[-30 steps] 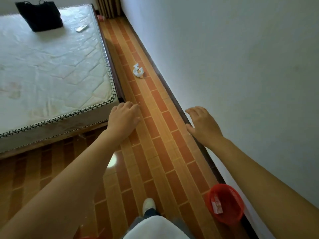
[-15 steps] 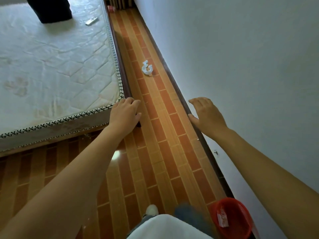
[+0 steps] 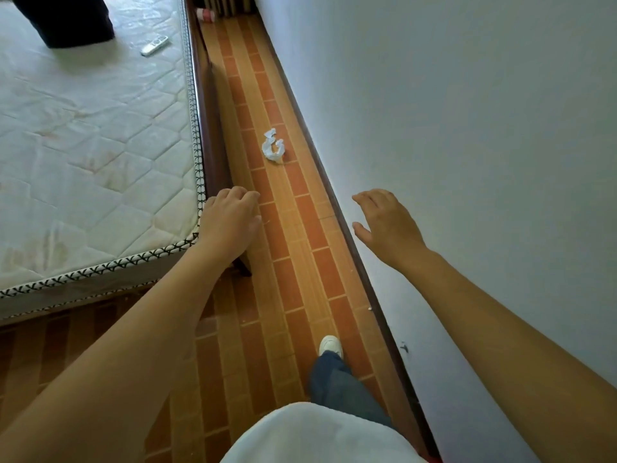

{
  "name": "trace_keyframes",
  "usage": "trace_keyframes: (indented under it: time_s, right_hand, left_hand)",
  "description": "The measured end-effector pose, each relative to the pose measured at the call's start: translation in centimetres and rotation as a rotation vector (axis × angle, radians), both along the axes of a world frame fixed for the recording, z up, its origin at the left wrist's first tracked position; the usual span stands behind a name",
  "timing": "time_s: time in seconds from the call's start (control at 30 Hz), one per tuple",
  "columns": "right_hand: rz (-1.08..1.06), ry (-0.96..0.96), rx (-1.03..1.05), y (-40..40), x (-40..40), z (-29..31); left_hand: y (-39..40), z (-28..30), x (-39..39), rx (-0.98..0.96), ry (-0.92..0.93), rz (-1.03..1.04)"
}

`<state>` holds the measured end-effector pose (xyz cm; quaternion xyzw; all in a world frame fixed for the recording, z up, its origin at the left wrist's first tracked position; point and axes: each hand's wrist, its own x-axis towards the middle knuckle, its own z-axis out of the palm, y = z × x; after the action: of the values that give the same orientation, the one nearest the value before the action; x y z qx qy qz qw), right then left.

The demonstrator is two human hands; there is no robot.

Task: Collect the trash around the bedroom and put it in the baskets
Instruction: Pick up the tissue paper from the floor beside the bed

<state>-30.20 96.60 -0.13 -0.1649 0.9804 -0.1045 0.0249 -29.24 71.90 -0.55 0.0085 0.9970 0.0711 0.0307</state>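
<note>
A crumpled white tissue (image 3: 273, 146) lies on the tiled floor in the narrow aisle between the bed and the wall, ahead of both hands. My left hand (image 3: 230, 222) hovers over the bed's near corner, fingers loosely curled, holding nothing. My right hand (image 3: 387, 222) is stretched forward near the wall, fingers relaxed and empty. A small red-and-white object (image 3: 205, 15) sits on the floor at the far end of the aisle. No basket shows, except a red sliver at the bottom edge (image 3: 434, 459).
The mattress (image 3: 93, 135) on its dark wooden frame (image 3: 213, 138) fills the left side, with a black bag (image 3: 66, 18) and a white remote (image 3: 154, 45) on it. The white wall (image 3: 467, 128) and dark skirting bound the aisle on the right. My foot (image 3: 330, 345) steps forward.
I have walked forward along the aisle. The tissue is nearer and larger, and the red basket has slid out of view behind me. Both hands stay empty.
</note>
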Motion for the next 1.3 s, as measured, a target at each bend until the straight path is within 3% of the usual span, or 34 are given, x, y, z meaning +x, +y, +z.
trace_keyframes:
  time_s: [0.43, 1.3]
  right_hand:
    - [0.136, -0.01, 0.013, -0.6, -19.0, 1.1]
    - [0.052, -0.023, 0.046, -13.0, -55.0, 0.8]
  left_hand:
    - [-0.2, 0.7, -15.1, 0.03, 0.022, 0.11]
    - [-12.3, -0.8, -52.4, 0.038, -0.012, 0.043]
